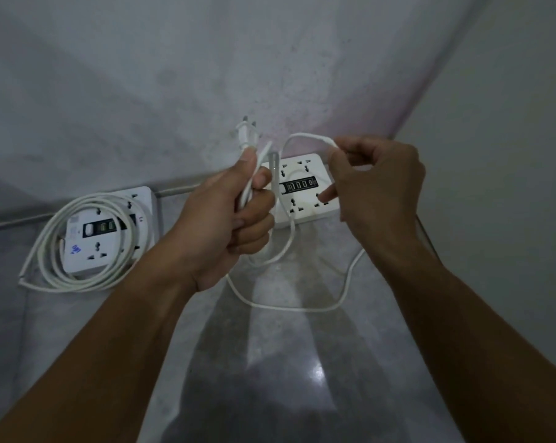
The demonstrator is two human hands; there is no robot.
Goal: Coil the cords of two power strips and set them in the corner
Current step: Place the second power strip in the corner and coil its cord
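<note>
1. The cord [289, 302] of the second power strip [305, 187] is mid-coil: a few turns gathered up, one long slack loop lying on the floor [270, 362] near the person, sweeping right and back up toward the hands.
2. The left hand [219, 225] is closed in a fist around the gathered turns, thumb pressed on top; the plug [246, 132] sticks up out of that fist, prongs pointing at the wall [142, 75].
3. The right hand [375, 183] pinches the cord between thumb and fingertips, other fingers loosely curled, one pointing down at the strip. A short arc of cord bridges the two hands.
4. That second strip lies flat on the floor, far side, right in the corner where the two walls meet.
5. The first power strip [110, 231] sits to the left against the far wall, its coil [62, 251] already wound and draped around it, so half the job looks done.
6. Next move, as I judge it: the right hand carries its loop over to the left fist, then slides down for more slack until the floor loop is taken up.
7. Room: walls close in far and right, so the right hand has little room to swing outward. Open floor lies near and centre; the finished coil on the left is close to the left forearm.
</note>
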